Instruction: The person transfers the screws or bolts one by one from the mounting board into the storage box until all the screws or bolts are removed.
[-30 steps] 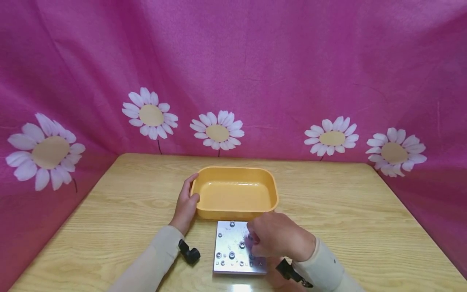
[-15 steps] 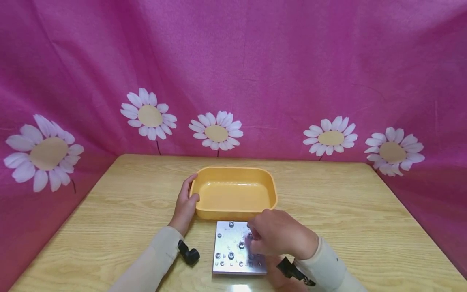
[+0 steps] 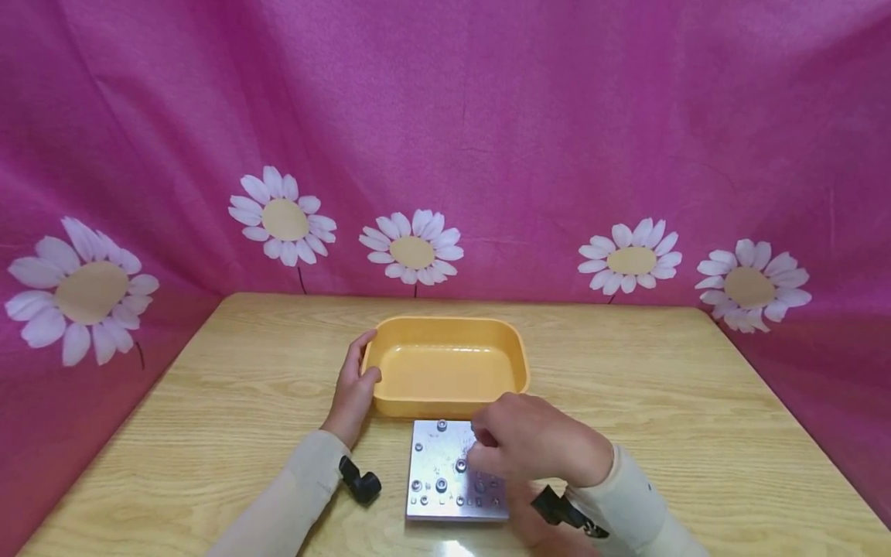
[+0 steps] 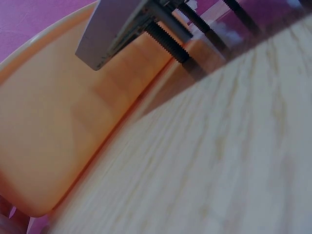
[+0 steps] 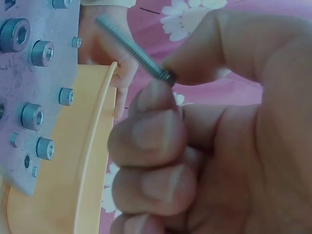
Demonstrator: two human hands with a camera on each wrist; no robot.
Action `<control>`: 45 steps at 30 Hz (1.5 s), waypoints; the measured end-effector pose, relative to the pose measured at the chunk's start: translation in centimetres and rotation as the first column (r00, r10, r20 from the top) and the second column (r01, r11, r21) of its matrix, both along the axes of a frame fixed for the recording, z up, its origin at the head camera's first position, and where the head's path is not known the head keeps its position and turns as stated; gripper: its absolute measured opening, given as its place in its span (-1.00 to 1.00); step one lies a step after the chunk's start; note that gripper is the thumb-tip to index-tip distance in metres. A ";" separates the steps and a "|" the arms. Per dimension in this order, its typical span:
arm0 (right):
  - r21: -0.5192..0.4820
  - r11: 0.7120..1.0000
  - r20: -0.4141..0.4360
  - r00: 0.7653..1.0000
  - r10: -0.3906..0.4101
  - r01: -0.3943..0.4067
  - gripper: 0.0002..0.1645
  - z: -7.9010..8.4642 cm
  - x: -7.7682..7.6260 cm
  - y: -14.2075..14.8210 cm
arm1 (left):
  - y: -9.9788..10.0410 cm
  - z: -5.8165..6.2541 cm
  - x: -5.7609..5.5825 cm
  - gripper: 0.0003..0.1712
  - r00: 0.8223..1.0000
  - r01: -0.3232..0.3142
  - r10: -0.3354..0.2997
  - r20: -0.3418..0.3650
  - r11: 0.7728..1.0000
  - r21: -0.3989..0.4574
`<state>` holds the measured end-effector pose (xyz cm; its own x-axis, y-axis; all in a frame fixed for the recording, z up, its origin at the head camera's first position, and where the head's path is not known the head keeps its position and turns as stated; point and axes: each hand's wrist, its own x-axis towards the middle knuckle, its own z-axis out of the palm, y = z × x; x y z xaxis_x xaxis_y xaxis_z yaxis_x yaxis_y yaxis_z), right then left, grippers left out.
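Observation:
My left hand (image 3: 353,394) grips the left end of a yellow plastic tray (image 3: 438,408), thumb over the rim and fingers along the outside. In front of the tray lies a square metal plate (image 3: 429,468) with several socket head screws in it. My right hand (image 3: 539,441) is over the plate's right side. In the right wrist view, its thumb and index finger pinch a threaded screw (image 5: 131,46) by its head end, the shank clear of the plate. Beneath the plate, several threaded shanks (image 4: 166,43) stick out in the left wrist view.
A wooden table (image 3: 647,418) bears the tray and plate. Pink cloth (image 3: 522,139) with white daisies hangs behind and at both sides. Black wrist mounts (image 3: 360,481) sit on both sleeves.
My right hand has risen slightly and its fingers have moved off the front right part of the plate. The left hand and tray stay in place.

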<state>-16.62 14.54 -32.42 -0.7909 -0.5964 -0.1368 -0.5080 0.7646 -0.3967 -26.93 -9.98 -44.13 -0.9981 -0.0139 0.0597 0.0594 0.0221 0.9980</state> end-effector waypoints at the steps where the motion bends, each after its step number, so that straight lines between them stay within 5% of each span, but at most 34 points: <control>1: -0.007 1.000 -0.001 1.000 0.008 -0.008 -0.66 0.0 0.0 0.0 | 0.0 0.0 0.0 -0.26 1.000 -0.002 0.002 0.000 1.000 -0.003; 15: -0.131 0.988 -0.052 0.996 0.074 -0.081 -0.58 -0.2 -0.7 -0.3 | -0.5 -0.3 0.3 -0.27 1.000 -0.021 0.021 0.003 1.000 -0.014; 22: -0.219 0.975 -0.142 0.990 -0.005 -0.027 -0.67 -0.3 -2.2 0.1 | -0.5 0.0 0.5 -0.29 1.000 -0.008 0.008 0.002 1.000 -0.005; 31: -0.437 0.898 -0.202 0.966 -0.160 0.057 -0.92 -1.6 -5.2 0.0 | -0.4 -0.1 0.2 -0.30 1.000 -0.015 0.015 -0.016 1.000 -0.025; 39: -0.504 0.841 -0.188 0.925 -0.330 0.197 -0.95 -3.5 -6.8 0.3 | -0.4 -0.3 0.1 -0.31 1.000 -0.010 0.010 -0.005 0.999 -0.043; 45: -0.554 0.802 -0.147 0.922 -0.359 0.224 -0.93 -4.9 -8.2 0.3 | -0.2 -0.1 0.0 -0.30 1.000 -0.005 0.005 -0.014 1.000 -0.026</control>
<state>-24.83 14.81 -37.29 -0.9058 -0.2594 0.3349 -0.4227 0.6060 -0.6739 -26.97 -10.14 -44.27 -0.9971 -0.0168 0.0743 0.0734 0.0486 0.9961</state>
